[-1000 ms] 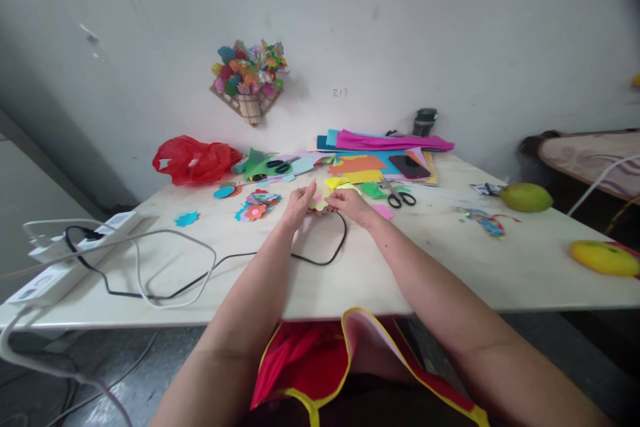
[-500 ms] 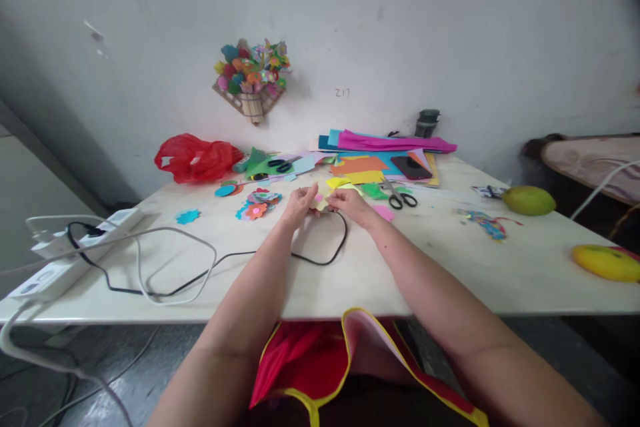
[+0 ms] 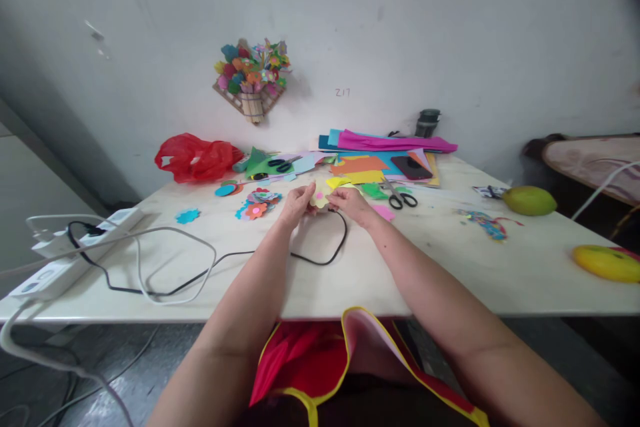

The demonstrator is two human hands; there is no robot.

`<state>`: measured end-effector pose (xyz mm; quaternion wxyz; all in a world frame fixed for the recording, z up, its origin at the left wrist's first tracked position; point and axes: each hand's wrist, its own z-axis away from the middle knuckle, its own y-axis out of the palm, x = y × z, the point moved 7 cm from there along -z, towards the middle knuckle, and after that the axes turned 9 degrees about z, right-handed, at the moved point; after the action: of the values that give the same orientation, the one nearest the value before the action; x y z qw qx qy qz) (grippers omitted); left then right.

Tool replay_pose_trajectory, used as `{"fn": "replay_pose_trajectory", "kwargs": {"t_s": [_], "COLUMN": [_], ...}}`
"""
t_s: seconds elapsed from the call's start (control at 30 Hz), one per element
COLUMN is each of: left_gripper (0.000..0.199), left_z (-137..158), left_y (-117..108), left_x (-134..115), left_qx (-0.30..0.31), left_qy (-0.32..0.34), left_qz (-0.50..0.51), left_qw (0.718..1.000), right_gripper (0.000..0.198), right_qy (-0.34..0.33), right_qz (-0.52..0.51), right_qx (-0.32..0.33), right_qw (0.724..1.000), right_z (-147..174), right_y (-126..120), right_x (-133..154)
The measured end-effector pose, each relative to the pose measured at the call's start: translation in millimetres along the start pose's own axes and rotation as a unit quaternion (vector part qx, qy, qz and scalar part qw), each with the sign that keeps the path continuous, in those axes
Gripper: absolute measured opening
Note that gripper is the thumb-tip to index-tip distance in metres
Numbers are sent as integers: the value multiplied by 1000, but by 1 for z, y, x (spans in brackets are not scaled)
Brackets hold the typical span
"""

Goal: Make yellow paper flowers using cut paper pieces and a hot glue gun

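Observation:
A pale yellow paper flower [image 3: 319, 201] with a pink centre is held between my two hands over the middle of the table. My left hand [image 3: 299, 205] grips its left edge, thumb upward. The fingers of my right hand [image 3: 350, 203] pinch its right edge. Just below the hands a black cable [image 3: 327, 263] curves over the tabletop, its end hidden under my right hand. To the left lies a pile of coloured paper flowers [image 3: 256, 211], and farther left a single blue flower [image 3: 188, 216]. Black-handled scissors [image 3: 400, 199] rest right of my right hand.
A white power strip [image 3: 65, 263] with looping cables takes up the table's left side. Behind are a red plastic bag [image 3: 196, 159], coloured sheets [image 3: 365, 167] and a phone [image 3: 411, 167]. Two yellowish fruits, one a mango-like fruit [image 3: 529, 201], lie at right. A flower basket [image 3: 253, 83] hangs on the wall.
The yellow flower has tilted up so its face and pink centre show more fully. Both hands keep nearly the same place.

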<state>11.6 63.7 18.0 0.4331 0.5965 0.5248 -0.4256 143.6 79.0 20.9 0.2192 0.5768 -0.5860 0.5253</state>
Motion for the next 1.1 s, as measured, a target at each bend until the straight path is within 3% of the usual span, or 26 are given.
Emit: {"fn": "replay_pose_trajectory", "kwargs": {"t_s": [0.27, 0.5, 0.67, 0.8, 0.93, 1.1], "left_gripper": [38, 39, 39, 38, 38, 39], "left_z": [0, -2, -3, -4, -6, -5], "left_y": [0, -4, -5, -6, -6, -1], "left_x": [-2, 1, 2, 5, 8, 10], "left_qx": [2, -20, -24, -21, -18, 13], "left_qy": [4, -3, -2, -8, -14, -21], "left_qz": [28, 9, -6, 2, 22, 57], "left_qw": [1000, 1000, 1000, 1000, 1000, 998], "right_gripper": [27, 41, 31, 19, 14, 16], "right_qy": [15, 49, 21, -29, -98, -137], "right_qz": [-58, -19, 6, 67, 190, 321], "right_qx": [-33, -168, -151, -177, -208, -184], "right_qw": [998, 984, 988, 982, 954, 919], "right_z": [0, 5, 1, -2, 3, 9], "right_y": [-5, -31, -27, -27, -26, -16], "right_x": [-1, -7, -9, -5, 11, 27]}}
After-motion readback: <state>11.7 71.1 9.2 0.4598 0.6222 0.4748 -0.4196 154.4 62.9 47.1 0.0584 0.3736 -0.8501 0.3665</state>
